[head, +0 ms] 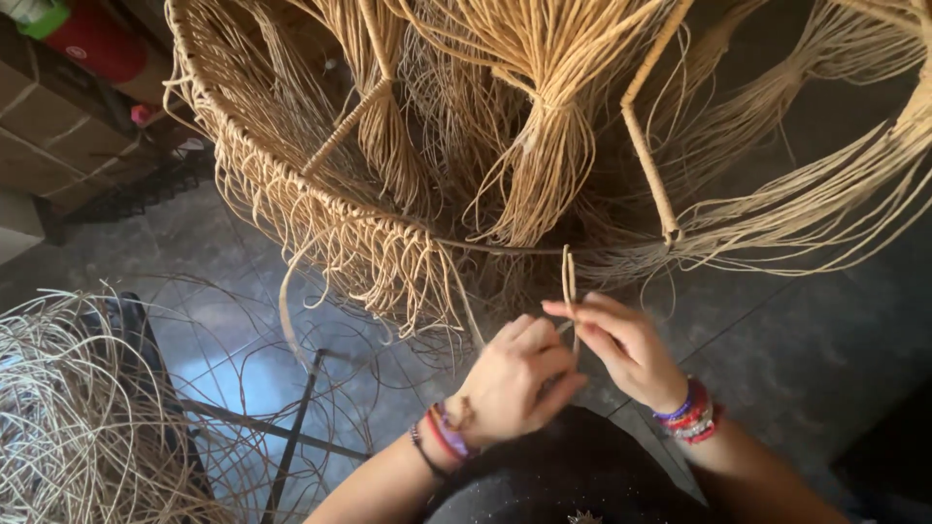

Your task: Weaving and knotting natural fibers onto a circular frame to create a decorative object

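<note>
A large basket frame point(320, 209) hangs over the floor point(796, 340), with bundles of cord point(544, 165) dangling inside it. Below its rim, the left hand point(515, 383) and right hand point(626, 344) meet at a looped strand point(569, 281). A heap of loose cane point(68, 417) lies at the floor's left edge, boxes point(49, 136) behind it.

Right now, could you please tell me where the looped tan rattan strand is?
In the head view, the looped tan rattan strand stands upright at centre, pinched by the right hand beside the left hand, just under the woven frame's rim.
</note>
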